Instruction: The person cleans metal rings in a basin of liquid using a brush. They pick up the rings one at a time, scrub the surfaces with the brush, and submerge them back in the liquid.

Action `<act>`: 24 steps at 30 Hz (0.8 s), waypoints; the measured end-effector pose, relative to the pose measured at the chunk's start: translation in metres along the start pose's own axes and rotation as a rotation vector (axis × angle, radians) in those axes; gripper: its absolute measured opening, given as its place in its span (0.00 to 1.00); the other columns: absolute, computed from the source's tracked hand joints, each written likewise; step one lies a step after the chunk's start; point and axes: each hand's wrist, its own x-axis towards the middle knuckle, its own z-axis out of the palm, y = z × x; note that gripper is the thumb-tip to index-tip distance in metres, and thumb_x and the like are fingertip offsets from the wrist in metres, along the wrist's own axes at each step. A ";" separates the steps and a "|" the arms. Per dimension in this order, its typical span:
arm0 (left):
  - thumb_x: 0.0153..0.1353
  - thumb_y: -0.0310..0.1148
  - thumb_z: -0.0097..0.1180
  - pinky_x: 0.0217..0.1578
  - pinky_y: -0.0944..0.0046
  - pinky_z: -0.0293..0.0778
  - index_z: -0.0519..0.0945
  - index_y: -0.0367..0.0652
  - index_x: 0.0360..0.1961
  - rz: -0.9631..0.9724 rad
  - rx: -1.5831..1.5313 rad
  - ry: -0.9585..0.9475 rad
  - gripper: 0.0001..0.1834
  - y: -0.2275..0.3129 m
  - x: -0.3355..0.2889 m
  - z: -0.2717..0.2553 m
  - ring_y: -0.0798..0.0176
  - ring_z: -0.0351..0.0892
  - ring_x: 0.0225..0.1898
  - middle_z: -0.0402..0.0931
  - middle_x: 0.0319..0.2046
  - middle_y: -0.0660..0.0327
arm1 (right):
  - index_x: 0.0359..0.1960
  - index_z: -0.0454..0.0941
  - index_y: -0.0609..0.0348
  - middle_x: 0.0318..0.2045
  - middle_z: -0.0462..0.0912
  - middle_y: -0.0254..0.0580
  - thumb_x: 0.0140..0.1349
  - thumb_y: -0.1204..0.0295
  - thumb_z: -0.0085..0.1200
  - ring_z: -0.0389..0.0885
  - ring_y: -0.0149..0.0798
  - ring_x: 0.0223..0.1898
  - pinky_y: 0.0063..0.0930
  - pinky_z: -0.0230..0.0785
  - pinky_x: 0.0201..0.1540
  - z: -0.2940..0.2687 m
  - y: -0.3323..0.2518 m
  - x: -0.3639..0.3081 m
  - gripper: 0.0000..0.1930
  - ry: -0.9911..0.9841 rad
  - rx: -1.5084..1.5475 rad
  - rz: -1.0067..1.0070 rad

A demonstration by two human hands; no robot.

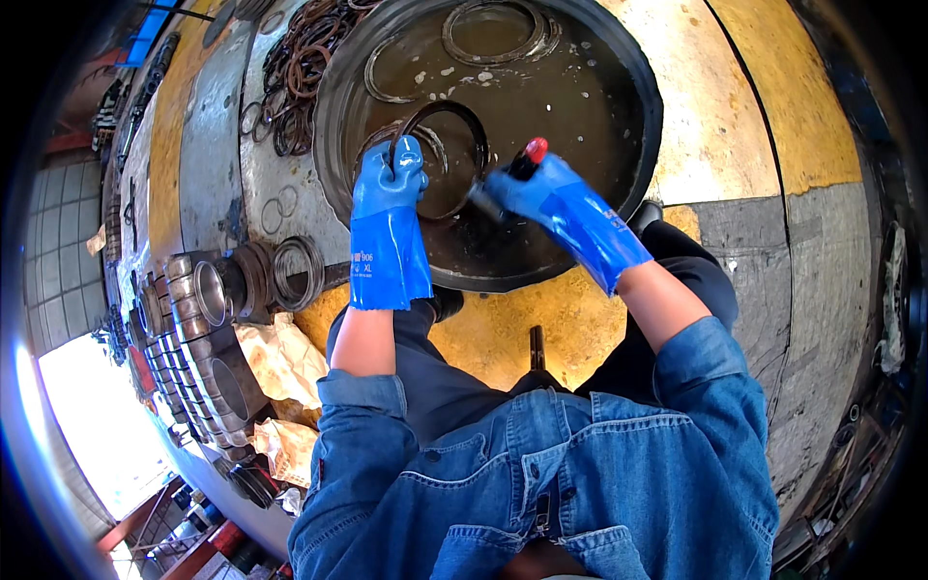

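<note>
Your left hand (391, 179), in a blue glove, grips a dark ring (452, 106) at its left side, holding it tilted up over the tub; your right hand (532, 188), gloved the same way, is closed around a tool (536, 149) with a dark handle and a red end; the tool's other end is blurred beside the ring's right side, and you cannot tell from this view whether the two touch; both forearms reach forward from the rolled sleeves of your denim jacket (599, 474); beneath your hands the round black tub (335, 92) holds murky brown liquid (580, 126) flecked with white; a few rings (452, 43) lie near its far side, a thinner ring (370, 77) to the left, and more partly behind the one you hold; left of the tub, a heap of rusty rings (304, 77) sits on the grey and yellow floor (831, 290); nearer you on that side stand metal cylinders (208, 362) in rows, with crumpled brown paper (280, 358) just beside them; your dark trousers (425, 377) flank the yellow patch before the tub.
</note>
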 end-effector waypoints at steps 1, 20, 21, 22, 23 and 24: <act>0.71 0.43 0.61 0.20 0.66 0.70 0.77 0.42 0.38 0.034 0.006 -0.010 0.15 0.004 -0.003 0.002 0.69 0.74 0.22 0.73 0.25 0.65 | 0.43 0.87 0.57 0.37 0.89 0.52 0.61 0.53 0.60 0.88 0.52 0.41 0.42 0.79 0.48 -0.004 0.008 0.011 0.21 0.058 -0.029 -0.034; 0.73 0.45 0.60 0.21 0.67 0.68 0.77 0.37 0.40 0.048 -0.131 0.065 0.18 0.007 -0.007 0.011 0.69 0.71 0.19 0.74 0.20 0.62 | 0.31 0.86 0.61 0.26 0.87 0.48 0.59 0.56 0.61 0.87 0.43 0.32 0.36 0.78 0.40 -0.008 0.007 0.011 0.18 -0.043 0.165 0.047; 0.73 0.45 0.59 0.21 0.67 0.68 0.77 0.36 0.41 0.057 -0.102 0.060 0.19 0.003 -0.006 0.012 0.69 0.72 0.20 0.74 0.21 0.62 | 0.35 0.87 0.62 0.28 0.88 0.44 0.60 0.56 0.63 0.85 0.37 0.31 0.33 0.77 0.39 -0.002 0.007 0.004 0.18 -0.066 0.175 0.061; 0.73 0.44 0.59 0.22 0.66 0.69 0.78 0.35 0.43 0.066 -0.074 0.055 0.19 -0.002 -0.005 0.012 0.69 0.73 0.20 0.75 0.21 0.62 | 0.39 0.88 0.62 0.30 0.89 0.39 0.61 0.57 0.64 0.83 0.32 0.31 0.30 0.76 0.38 0.003 0.008 0.000 0.18 -0.089 0.185 0.074; 0.72 0.44 0.60 0.23 0.66 0.71 0.78 0.35 0.45 0.085 -0.051 0.051 0.19 -0.003 -0.006 0.015 0.69 0.75 0.22 0.77 0.23 0.61 | 0.44 0.88 0.60 0.36 0.90 0.44 0.62 0.56 0.64 0.86 0.33 0.36 0.31 0.78 0.42 0.000 -0.005 -0.003 0.19 -0.150 0.119 0.171; 0.72 0.44 0.62 0.24 0.65 0.74 0.78 0.34 0.47 0.104 -0.029 0.045 0.20 -0.005 -0.009 0.020 0.69 0.77 0.23 0.78 0.24 0.60 | 0.43 0.88 0.59 0.35 0.89 0.47 0.62 0.56 0.62 0.86 0.39 0.36 0.35 0.78 0.42 -0.003 -0.008 -0.002 0.18 -0.126 0.086 0.102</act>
